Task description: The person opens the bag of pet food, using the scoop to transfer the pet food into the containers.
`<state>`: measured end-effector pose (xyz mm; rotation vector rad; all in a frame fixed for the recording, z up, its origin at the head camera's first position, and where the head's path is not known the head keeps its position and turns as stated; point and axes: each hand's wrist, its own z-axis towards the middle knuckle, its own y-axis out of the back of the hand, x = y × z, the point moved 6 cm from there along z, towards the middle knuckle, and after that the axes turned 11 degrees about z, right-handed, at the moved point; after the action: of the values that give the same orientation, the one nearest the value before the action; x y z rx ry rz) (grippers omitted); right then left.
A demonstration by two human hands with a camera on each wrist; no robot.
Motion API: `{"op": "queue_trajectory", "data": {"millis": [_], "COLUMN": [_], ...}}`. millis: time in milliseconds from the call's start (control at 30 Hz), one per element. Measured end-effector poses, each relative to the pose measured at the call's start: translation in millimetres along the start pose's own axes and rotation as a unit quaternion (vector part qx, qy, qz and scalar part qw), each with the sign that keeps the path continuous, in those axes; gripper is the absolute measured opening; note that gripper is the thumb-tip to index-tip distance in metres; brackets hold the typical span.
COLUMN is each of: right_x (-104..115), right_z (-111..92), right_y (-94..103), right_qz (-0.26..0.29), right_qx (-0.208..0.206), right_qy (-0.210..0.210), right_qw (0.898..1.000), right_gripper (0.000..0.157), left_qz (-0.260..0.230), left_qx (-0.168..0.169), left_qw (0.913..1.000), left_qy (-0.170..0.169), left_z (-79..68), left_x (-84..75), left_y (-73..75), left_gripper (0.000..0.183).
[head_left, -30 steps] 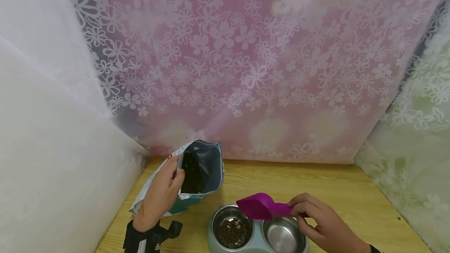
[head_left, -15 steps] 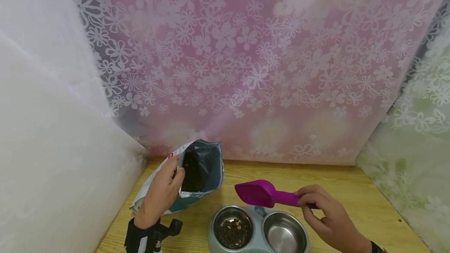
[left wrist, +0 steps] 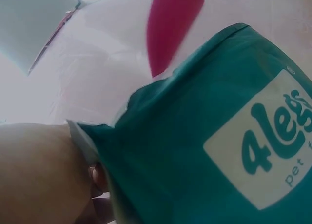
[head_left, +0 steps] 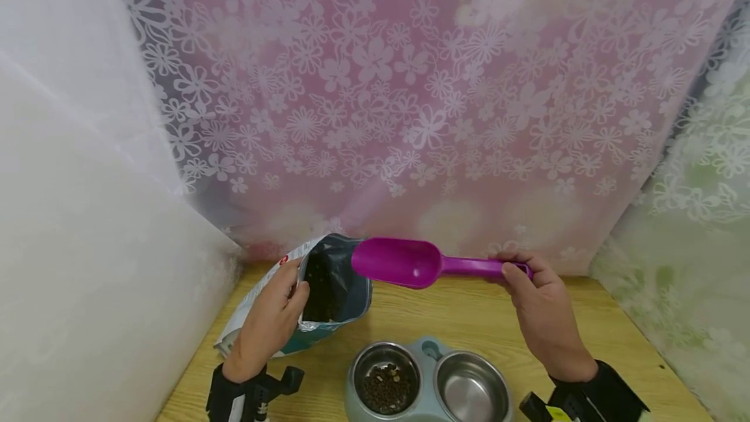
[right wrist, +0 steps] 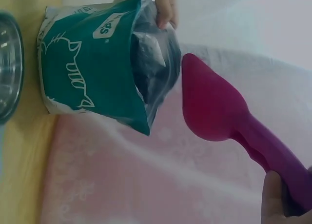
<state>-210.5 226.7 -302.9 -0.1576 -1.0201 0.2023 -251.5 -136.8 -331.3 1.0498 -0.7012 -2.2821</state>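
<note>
My left hand (head_left: 269, 318) grips the near-left edge of an open pet food bag (head_left: 351, 292), its thumb over the rim. Dark kibble lies inside the bag; the outside is teal with white print in the left wrist view. By its handle end, my right hand (head_left: 541, 311) holds a purple scoop (head_left: 398, 262). The scoop's bowl faces up, looks empty, and its tip is at the bag's mouth. In the right wrist view the scoop (right wrist: 209, 102) is just apart from the bag (right wrist: 92, 63).
A pale blue double feeder (head_left: 428, 402) stands on the wooden table (head_left: 621, 344) in front. Its left steel bowl (head_left: 357, 376) holds some brown kibble; bare metal shows in the right steel bowl (head_left: 471, 393). A pink flowered curtain (head_left: 410, 116) hangs behind.
The right hand has lifted the scoop from over the feeder, up and leftward to the bag's mouth, turning its bowl upward. The left hand and bag have hardly moved.
</note>
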Motion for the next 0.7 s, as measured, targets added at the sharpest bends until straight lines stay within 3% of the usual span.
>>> {"op": "queue_trajectory", "data": {"millis": [100,167,300,433,533,700], "right_x": [-9.2,-14.3,-25.5,-38.7,-47.6,-66.6], "right_z": [6.7,10.1,16.1,23.1,25.1,24.0], "right_y": [-26.9,-47.9,-86.8,-117.2,-138.2,-165.3], "right_qz": [-0.105,-0.155,-0.212,-0.274,-0.333,-0.429], "right_qx": [0.020,0.055,0.137,0.194,0.238,0.309], "right_qy": [0.030,0.074,0.169,0.213,0.261,0.343], "right_qw": [0.994,0.984,0.953,0.917,0.874,0.776], "right_gripper": [0.026,0.018,0.020,0.018,0.016,0.020], "left_qz": [0.001,-0.004,0.003,0.016,0.009,0.011], "left_qx": [0.006,0.009,0.009,0.002,-0.001,0.001], "left_qw": [0.9999,0.9998,0.9996,0.9994,0.9996,0.9995], "left_qy": [-0.009,-0.017,-0.026,-0.032,-0.028,-0.031], "left_z": [-1.2,-2.0,-1.5,-0.9,-1.5,-1.5], "left_x": [15.3,16.3,15.5,9.0,1.2,-1.1], "left_y": [-7.1,-6.8,-6.3,-3.2,1.2,2.3], "left_gripper": [0.021,0.029,0.027,0.029,0.035,0.028]}}
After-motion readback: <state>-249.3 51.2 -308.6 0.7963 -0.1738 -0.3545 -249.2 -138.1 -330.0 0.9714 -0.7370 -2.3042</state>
